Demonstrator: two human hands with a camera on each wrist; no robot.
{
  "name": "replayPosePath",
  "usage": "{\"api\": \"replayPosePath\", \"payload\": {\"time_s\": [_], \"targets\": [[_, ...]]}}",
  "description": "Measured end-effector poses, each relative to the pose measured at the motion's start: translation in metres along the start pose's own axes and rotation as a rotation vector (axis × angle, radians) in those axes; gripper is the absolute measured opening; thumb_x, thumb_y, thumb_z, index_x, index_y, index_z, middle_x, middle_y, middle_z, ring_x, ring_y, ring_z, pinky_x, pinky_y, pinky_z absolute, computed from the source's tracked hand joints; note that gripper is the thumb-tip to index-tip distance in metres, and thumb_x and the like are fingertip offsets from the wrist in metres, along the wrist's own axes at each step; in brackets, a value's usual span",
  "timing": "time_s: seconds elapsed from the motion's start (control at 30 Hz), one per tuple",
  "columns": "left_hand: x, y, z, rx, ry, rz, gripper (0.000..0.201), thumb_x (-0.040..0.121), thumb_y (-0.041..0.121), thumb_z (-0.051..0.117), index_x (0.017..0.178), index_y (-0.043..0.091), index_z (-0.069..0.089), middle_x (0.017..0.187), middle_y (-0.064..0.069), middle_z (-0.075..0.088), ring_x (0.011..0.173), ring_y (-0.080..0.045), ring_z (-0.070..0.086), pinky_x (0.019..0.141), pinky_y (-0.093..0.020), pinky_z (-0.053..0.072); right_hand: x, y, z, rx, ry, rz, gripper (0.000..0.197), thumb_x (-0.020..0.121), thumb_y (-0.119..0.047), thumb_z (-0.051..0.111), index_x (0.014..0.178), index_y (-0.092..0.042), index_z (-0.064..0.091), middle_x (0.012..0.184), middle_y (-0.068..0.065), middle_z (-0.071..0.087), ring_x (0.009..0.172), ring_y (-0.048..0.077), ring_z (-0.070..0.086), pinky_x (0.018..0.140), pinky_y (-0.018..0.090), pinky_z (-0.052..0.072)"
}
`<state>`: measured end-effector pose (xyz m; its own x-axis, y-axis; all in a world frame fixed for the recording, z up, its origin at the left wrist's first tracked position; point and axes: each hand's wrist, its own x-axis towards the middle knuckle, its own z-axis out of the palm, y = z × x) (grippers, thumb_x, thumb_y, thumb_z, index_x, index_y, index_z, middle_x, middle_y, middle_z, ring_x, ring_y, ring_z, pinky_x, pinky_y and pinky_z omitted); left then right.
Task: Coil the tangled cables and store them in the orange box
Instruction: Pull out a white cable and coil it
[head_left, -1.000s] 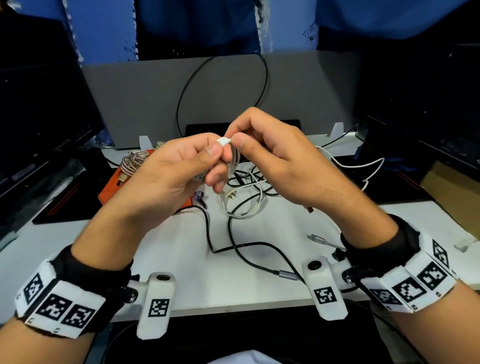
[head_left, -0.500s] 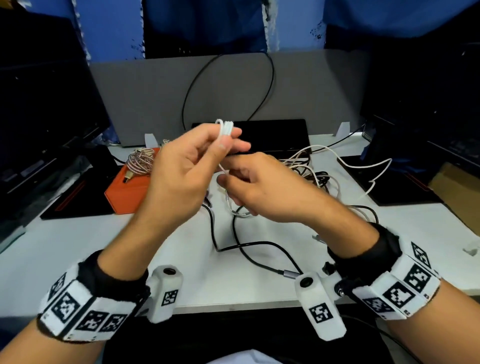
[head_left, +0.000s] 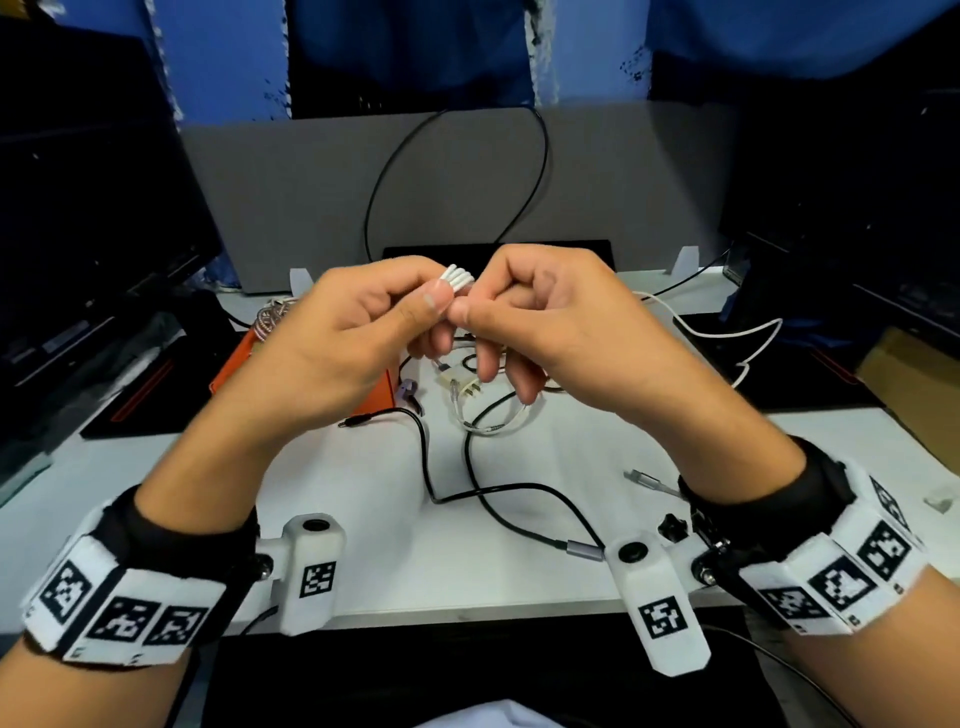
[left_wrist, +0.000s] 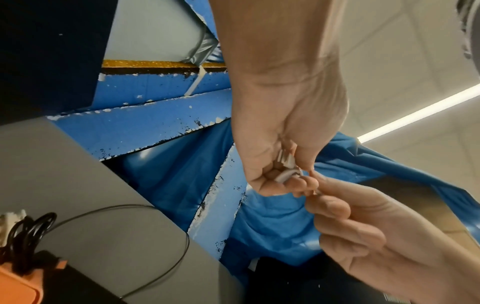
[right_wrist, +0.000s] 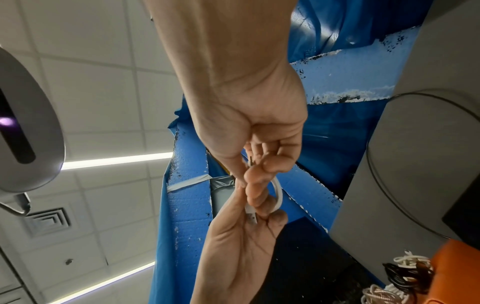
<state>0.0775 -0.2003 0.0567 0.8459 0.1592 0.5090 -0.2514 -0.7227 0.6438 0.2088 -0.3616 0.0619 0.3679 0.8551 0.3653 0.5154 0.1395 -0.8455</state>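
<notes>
Above the table my left hand (head_left: 435, 304) pinches a small bundle of white cable loops (head_left: 458, 276) between thumb and fingers. My right hand (head_left: 470, 313) meets it from the right and pinches a strand of the same white cable (right_wrist: 279, 190); its connector end (right_wrist: 252, 218) lies against the left palm. The coil (left_wrist: 285, 171) also shows in the left wrist view, inside the left fingers. The orange box (head_left: 231, 364) stands on the table behind my left hand, mostly hidden, with a braided coil (head_left: 272, 314) on it.
A loose black cable (head_left: 467, 493) snakes over the white table (head_left: 363, 493) below the hands. A white plug with a short cable (head_left: 465, 387) lies behind it, and another white cable (head_left: 737, 338) trails right. Dark monitors stand on both sides, and a grey panel (head_left: 291, 197) at the back.
Half a second ago my right hand was below the left hand, which held the coil up. The right hand has since risen to the top of the coil.
</notes>
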Motion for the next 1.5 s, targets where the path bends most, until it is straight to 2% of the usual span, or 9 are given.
{"api": "replayPosePath", "payload": {"time_s": [0.17, 0.43, 0.67, 0.87, 0.97, 1.03, 1.23, 1.4, 1.5], "targets": [[-0.002, -0.001, 0.000, -0.351, 0.037, -0.070, 0.030, 0.105, 0.021, 0.052, 0.085, 0.012, 0.072, 0.075, -0.005, 0.060, 0.075, -0.016, 0.057, 0.077, -0.031, 0.051, 0.004, -0.002, -0.011, 0.164, 0.084, -0.025, 0.024, 0.104, -0.033, 0.060, 0.098, -0.012, 0.049, 0.080, 0.013, 0.075, 0.044, 0.026, 0.054, 0.048, 0.029, 0.041], [0.006, -0.005, 0.020, -1.076, 0.080, -0.167, 0.023, 0.104, 0.021, 0.043, 0.094, 0.016, 0.063, 0.076, 0.005, 0.056, 0.082, -0.012, 0.061, 0.081, -0.030, 0.056, 0.011, 0.018, 0.004, 0.084, 0.024, -0.042, 0.020, 0.107, -0.021, 0.056, 0.097, -0.012, 0.071, 0.076, -0.007, 0.066, 0.051, 0.014, 0.052, 0.048, 0.028, 0.044], [0.005, -0.003, 0.027, -0.985, 0.172, -0.187, 0.027, 0.106, 0.018, 0.043, 0.094, 0.018, 0.067, 0.091, 0.003, 0.063, 0.097, -0.013, 0.058, 0.089, -0.031, 0.045, 0.015, 0.022, 0.005, 0.172, 0.140, -0.018, 0.015, 0.106, -0.018, 0.057, 0.096, -0.013, 0.067, 0.082, 0.019, 0.058, 0.055, 0.015, 0.050, 0.049, 0.028, 0.043], [0.006, -0.004, 0.031, -1.005, 0.253, -0.177, 0.033, 0.107, 0.019, 0.041, 0.092, 0.020, 0.070, 0.095, 0.004, 0.067, 0.093, -0.016, 0.060, 0.095, -0.033, 0.041, 0.014, 0.019, 0.003, 0.358, 0.067, 0.003, 0.020, 0.106, -0.020, 0.056, 0.106, -0.005, 0.068, 0.076, -0.002, 0.059, 0.052, 0.016, 0.050, 0.046, 0.027, 0.043], [0.007, -0.004, 0.035, -1.086, 0.185, -0.155, 0.038, 0.107, 0.023, 0.038, 0.092, 0.023, 0.072, 0.093, -0.005, 0.062, 0.075, -0.021, 0.057, 0.079, -0.040, 0.050, 0.013, 0.019, 0.011, 0.456, -0.063, 0.026, 0.039, 0.109, -0.020, 0.048, 0.128, 0.012, 0.056, 0.079, 0.004, 0.058, 0.049, 0.015, 0.050, 0.045, 0.026, 0.042], [0.008, -0.003, 0.036, -1.106, 0.138, -0.156, 0.035, 0.107, 0.025, 0.037, 0.096, 0.022, 0.070, 0.087, -0.011, 0.057, 0.072, -0.027, 0.058, 0.073, -0.044, 0.051, 0.014, 0.019, 0.014, 0.561, -0.038, 0.015, 0.040, 0.109, -0.017, 0.046, 0.124, 0.020, 0.052, 0.076, 0.004, 0.057, 0.047, 0.012, 0.050, 0.046, 0.023, 0.042], [0.008, 0.001, 0.045, -1.195, 0.109, -0.161, 0.025, 0.105, 0.024, 0.039, 0.104, 0.019, 0.064, 0.091, -0.011, 0.062, 0.074, -0.024, 0.062, 0.075, -0.036, 0.054, 0.018, 0.020, 0.015, 0.758, 0.067, 0.004, 0.023, 0.109, -0.016, 0.044, 0.105, -0.004, 0.064, 0.068, -0.003, 0.059, 0.049, 0.006, 0.054, 0.049, 0.018, 0.044], [0.009, -0.010, 0.037, -0.882, 0.126, -0.193, 0.037, 0.107, 0.019, 0.041, 0.133, 0.003, 0.060, 0.119, -0.018, 0.061, 0.108, -0.036, 0.056, 0.099, -0.053, 0.039, 0.018, 0.019, -0.002, 0.589, 0.108, 0.004, 0.021, 0.108, -0.013, 0.048, 0.100, 0.001, 0.061, 0.066, -0.001, 0.058, 0.046, 0.009, 0.053, 0.047, 0.020, 0.044], [0.009, -0.010, 0.024, -0.706, 0.175, -0.216, 0.030, 0.103, 0.016, 0.049, 0.120, 0.010, 0.073, 0.118, -0.011, 0.068, 0.106, -0.026, 0.057, 0.087, -0.036, 0.048, 0.016, 0.020, -0.011, 0.478, 0.097, 0.019, 0.021, 0.107, -0.013, 0.050, 0.097, -0.001, 0.065, 0.067, 0.001, 0.058, 0.046, 0.011, 0.054, 0.048, 0.021, 0.045]]}}
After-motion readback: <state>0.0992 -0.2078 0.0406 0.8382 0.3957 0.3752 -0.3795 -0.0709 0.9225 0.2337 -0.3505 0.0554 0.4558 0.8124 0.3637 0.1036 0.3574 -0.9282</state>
